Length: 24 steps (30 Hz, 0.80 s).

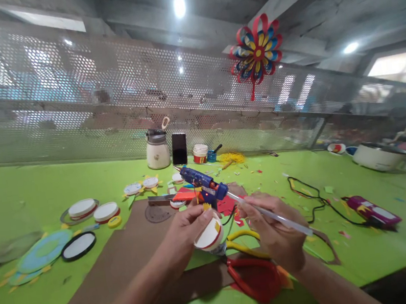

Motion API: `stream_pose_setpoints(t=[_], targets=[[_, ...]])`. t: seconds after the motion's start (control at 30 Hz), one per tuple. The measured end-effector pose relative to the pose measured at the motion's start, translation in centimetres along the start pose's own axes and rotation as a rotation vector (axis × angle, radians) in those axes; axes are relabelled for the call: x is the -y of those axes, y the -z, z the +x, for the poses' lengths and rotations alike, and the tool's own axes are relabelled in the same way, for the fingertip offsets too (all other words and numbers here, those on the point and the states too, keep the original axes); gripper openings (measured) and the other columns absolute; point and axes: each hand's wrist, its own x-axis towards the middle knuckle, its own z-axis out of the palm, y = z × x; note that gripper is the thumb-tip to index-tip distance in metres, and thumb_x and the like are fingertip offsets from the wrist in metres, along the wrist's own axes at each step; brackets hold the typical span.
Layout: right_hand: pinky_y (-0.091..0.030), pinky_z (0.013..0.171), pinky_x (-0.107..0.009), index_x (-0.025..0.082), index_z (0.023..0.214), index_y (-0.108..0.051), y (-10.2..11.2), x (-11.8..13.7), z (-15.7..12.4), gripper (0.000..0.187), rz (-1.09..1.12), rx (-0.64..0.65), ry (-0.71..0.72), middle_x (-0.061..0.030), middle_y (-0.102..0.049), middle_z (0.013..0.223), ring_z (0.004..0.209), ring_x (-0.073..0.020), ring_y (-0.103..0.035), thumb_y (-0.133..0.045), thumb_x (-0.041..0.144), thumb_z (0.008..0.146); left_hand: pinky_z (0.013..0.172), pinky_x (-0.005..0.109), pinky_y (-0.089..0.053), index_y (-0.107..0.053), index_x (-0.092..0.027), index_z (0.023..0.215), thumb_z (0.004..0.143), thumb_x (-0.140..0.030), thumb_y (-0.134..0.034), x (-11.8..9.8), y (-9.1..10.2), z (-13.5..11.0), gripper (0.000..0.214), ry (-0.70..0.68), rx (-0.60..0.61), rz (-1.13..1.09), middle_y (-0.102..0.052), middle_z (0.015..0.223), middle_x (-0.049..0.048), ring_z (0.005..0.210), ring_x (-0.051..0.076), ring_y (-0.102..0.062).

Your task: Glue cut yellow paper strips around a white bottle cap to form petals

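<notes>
A white round lid with a red rim (206, 235) is pinched in the fingers of my left hand (186, 228). Small yellow paper pieces (207, 206) show at its edge. My right hand (279, 229) is closed around a clear glue stick (297, 227), which runs into the back of a blue glue gun (201, 178). The gun's nozzle points away to the upper left; its grip is partly hidden behind my left hand. Under my hands are red-handled scissors (257, 278) and a tool with yellow handles (244, 248). An orange utility knife (186, 196) lies behind the lid.
Brown cardboard (115, 256) covers the green table's middle. Lids (106, 211) and a blue paper ring (45, 251) lie left. A jug (157, 152), phone (179, 149) and paint pot (200, 153) stand behind. A cord joins a purple box (373, 210) at right.
</notes>
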Motion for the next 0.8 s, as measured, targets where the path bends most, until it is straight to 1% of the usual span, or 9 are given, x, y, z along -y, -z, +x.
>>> stream_pose_setpoints(t=[0.1,0.2,0.27,0.33,0.43,0.5,0.57,0.7,0.8], targets=[[-0.056,0.074,-0.031,0.02,0.095,-0.069,-0.1,0.3,0.3,0.027,-0.052,-0.01,0.083,-0.0024,-0.072,0.085,0.077,-0.0171,-0.069,-0.069,0.001,0.075,0.048,0.02,-0.023,-0.066,-0.012,0.078,0.075,-0.049,-0.068,0.0,0.0,0.0,0.037,-0.004,0.01,0.003,-0.052,0.058,-0.0014,0.052,0.007,-0.041],[-0.055,0.078,-0.032,0.018,0.096,-0.068,-0.2,0.6,0.6,0.028,-0.067,-0.007,0.145,-0.0026,-0.071,0.085,0.08,-0.0172,-0.068,-0.066,-0.001,0.076,0.049,0.02,-0.024,-0.066,-0.012,0.078,0.076,-0.049,-0.068,0.1,0.1,-0.1,0.036,-0.011,0.021,-0.005,-0.052,0.06,-0.0012,0.053,0.008,-0.041],[-0.055,0.078,-0.033,0.018,0.096,-0.067,-0.2,0.7,0.6,0.028,-0.063,0.009,0.136,-0.0027,-0.071,0.085,0.081,-0.0173,-0.068,-0.066,-0.001,0.076,0.049,0.021,-0.025,-0.066,-0.012,0.077,0.076,-0.049,-0.068,0.1,0.0,-0.1,0.037,-0.016,0.008,-0.004,-0.052,0.06,-0.0009,0.054,0.008,-0.042],[-0.055,0.076,-0.031,0.019,0.096,-0.068,-0.1,0.8,0.6,0.026,-0.063,0.018,0.09,-0.0025,-0.071,0.086,0.081,-0.017,-0.068,-0.067,0.002,0.077,0.05,0.021,-0.025,-0.066,-0.012,0.075,0.075,-0.049,-0.068,0.2,0.0,-0.1,0.038,-0.026,-0.006,0.003,-0.052,0.06,-0.0005,0.054,0.009,-0.042],[-0.055,0.068,-0.028,0.02,0.094,-0.069,0.1,0.6,0.4,0.022,-0.064,0.022,0.003,-0.0017,-0.072,0.083,0.074,-0.016,-0.069,-0.07,0.007,0.077,0.05,0.021,-0.025,-0.066,-0.012,0.075,0.074,-0.051,-0.069,0.3,0.2,0.0,0.039,-0.037,-0.006,0.007,-0.052,0.059,-0.0006,0.054,0.009,-0.041],[-0.055,0.063,-0.028,0.02,0.093,-0.069,0.1,0.3,0.4,0.02,-0.061,0.027,-0.028,-0.0016,-0.072,0.079,0.068,-0.0161,-0.068,-0.072,0.009,0.076,0.049,0.021,-0.024,-0.066,-0.012,0.076,0.074,-0.051,-0.068,0.2,0.2,0.0,0.039,-0.035,-0.002,0.011,-0.052,0.059,-0.0011,0.053,0.008,-0.041],[-0.055,0.062,-0.029,0.02,0.092,-0.069,0.2,0.1,0.3,0.019,-0.067,0.02,-0.013,-0.002,-0.072,0.079,0.066,-0.0163,-0.067,-0.072,0.01,0.076,0.049,0.021,-0.025,-0.067,-0.012,0.076,0.074,-0.051,-0.068,0.1,0.2,-0.1,0.039,-0.028,0.007,0.025,-0.051,0.059,-0.0012,0.053,0.008,-0.04],[-0.055,0.067,-0.032,0.022,0.086,-0.069,0.1,-0.1,0.6,0.016,-0.058,0.013,0.087,-0.0008,-0.071,0.075,0.067,-0.0161,-0.066,-0.069,0.009,0.078,0.046,0.021,-0.024,-0.069,-0.013,0.076,0.075,-0.052,-0.067,0.0,0.1,-0.2,0.039,-0.029,0.042,0.044,-0.052,0.059,-0.001,0.051,0.008,-0.039],[-0.055,0.066,-0.031,0.022,0.084,-0.069,0.0,-0.3,0.8,0.014,-0.04,0.014,0.112,-0.0003,-0.07,0.072,0.065,-0.0158,-0.065,-0.068,0.01,0.078,0.045,0.02,-0.024,-0.069,-0.013,0.077,0.075,-0.051,-0.067,-0.1,-0.1,-0.3,0.037,-0.023,0.048,0.047,-0.052,0.059,-0.0011,0.05,0.008,-0.039]])
